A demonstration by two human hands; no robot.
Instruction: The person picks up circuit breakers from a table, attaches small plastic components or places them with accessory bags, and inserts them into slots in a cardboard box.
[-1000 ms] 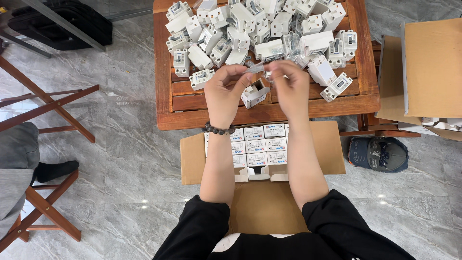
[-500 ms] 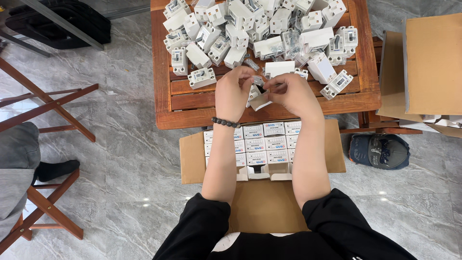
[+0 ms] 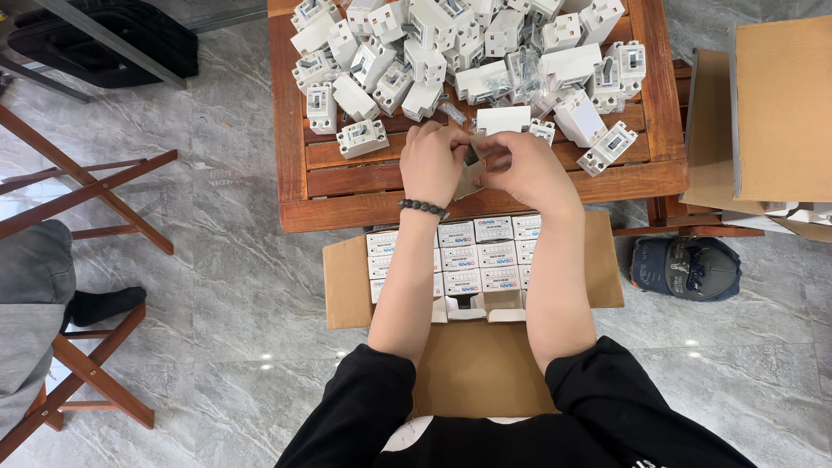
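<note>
Fingers of both the left hand (image 3: 431, 163) and right hand (image 3: 529, 172) clamp a small box (image 3: 471, 170) above the wooden table (image 3: 347, 182).

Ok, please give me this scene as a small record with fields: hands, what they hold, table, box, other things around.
left hand: left hand, over the table edge, gripping the small carton
right hand: right hand, gripping the same carton from the other side
held thing: small carton, tan inside, flap open
wrist: dark bead bracelet on the left wrist
table: wooden slatted table with a pile of white switch units
below: cardboard box with rows of small white packages
floor: dark cap on grey tiles
</note>
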